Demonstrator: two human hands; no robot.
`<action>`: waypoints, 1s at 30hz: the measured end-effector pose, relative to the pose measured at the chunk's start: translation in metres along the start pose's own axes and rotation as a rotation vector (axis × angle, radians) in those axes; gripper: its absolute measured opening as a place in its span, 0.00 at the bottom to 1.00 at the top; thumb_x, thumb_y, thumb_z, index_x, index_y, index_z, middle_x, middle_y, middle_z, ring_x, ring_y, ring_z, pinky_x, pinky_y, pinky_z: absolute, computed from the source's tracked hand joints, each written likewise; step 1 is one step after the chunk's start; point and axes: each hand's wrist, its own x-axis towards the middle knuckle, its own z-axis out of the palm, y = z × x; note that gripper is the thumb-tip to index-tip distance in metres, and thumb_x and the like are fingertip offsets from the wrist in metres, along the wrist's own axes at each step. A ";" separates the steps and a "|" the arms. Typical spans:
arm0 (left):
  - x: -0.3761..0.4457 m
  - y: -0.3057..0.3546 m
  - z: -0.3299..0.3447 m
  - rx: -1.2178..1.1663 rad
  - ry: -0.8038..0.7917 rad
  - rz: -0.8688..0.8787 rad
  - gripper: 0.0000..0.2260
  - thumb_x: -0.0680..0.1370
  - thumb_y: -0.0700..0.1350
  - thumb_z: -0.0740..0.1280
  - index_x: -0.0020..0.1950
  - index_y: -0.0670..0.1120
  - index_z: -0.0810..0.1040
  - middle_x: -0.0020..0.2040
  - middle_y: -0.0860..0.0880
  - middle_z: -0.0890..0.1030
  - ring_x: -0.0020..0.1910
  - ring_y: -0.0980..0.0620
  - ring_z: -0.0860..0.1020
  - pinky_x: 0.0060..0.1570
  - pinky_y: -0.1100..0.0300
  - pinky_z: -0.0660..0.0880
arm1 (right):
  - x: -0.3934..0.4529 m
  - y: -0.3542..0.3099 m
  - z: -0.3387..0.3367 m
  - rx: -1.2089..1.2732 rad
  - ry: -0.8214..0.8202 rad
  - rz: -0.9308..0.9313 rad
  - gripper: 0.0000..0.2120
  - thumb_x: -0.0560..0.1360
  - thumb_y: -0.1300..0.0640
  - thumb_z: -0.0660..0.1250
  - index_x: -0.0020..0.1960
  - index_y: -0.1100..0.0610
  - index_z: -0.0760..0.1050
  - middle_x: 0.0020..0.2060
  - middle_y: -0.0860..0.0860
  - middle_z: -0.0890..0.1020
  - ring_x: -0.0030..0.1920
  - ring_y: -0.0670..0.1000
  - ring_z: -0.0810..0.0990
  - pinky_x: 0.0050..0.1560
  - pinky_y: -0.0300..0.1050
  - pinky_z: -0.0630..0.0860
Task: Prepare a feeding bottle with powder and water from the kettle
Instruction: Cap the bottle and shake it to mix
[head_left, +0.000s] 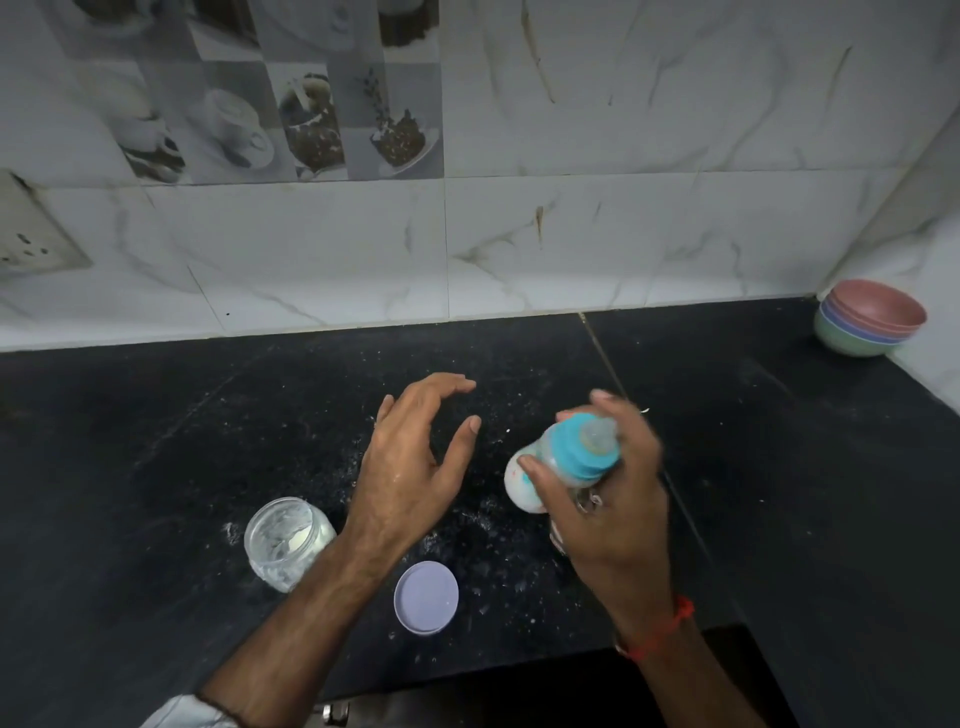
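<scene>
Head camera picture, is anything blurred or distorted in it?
Head view: the right hand and feeding bottle are motion-smeared, while the left hand, jar and lid stay sharp; the wide lens bends the wall tiles' lines.

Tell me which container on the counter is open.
The clear jar by the left forearm; its lid lies beside it. The bottle is capped.

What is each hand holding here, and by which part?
The right hand grips the feeding bottle around its body just below the teal collar, bottle tilted and motion-blurred. The left hand holds nothing, fingers spread above the counter.
</scene>
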 end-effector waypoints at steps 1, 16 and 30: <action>0.002 -0.001 -0.001 0.003 0.002 -0.005 0.15 0.83 0.47 0.70 0.69 0.54 0.77 0.66 0.64 0.76 0.69 0.61 0.75 0.55 0.28 0.79 | 0.004 -0.002 -0.002 0.046 0.057 -0.069 0.38 0.74 0.54 0.80 0.76 0.41 0.62 0.66 0.50 0.78 0.63 0.55 0.82 0.64 0.50 0.80; -0.003 -0.007 0.002 -0.004 0.016 -0.019 0.14 0.82 0.46 0.70 0.68 0.54 0.78 0.66 0.63 0.77 0.67 0.57 0.78 0.53 0.27 0.78 | -0.003 0.014 0.008 -0.094 -0.069 0.101 0.37 0.74 0.55 0.80 0.74 0.39 0.64 0.68 0.30 0.72 0.67 0.42 0.77 0.68 0.45 0.76; -0.001 -0.009 0.000 -0.009 0.029 -0.038 0.13 0.83 0.46 0.70 0.67 0.54 0.78 0.65 0.62 0.78 0.68 0.58 0.77 0.55 0.27 0.78 | -0.004 0.002 0.003 0.024 0.075 -0.080 0.37 0.75 0.56 0.79 0.76 0.44 0.62 0.66 0.52 0.78 0.63 0.57 0.82 0.65 0.48 0.79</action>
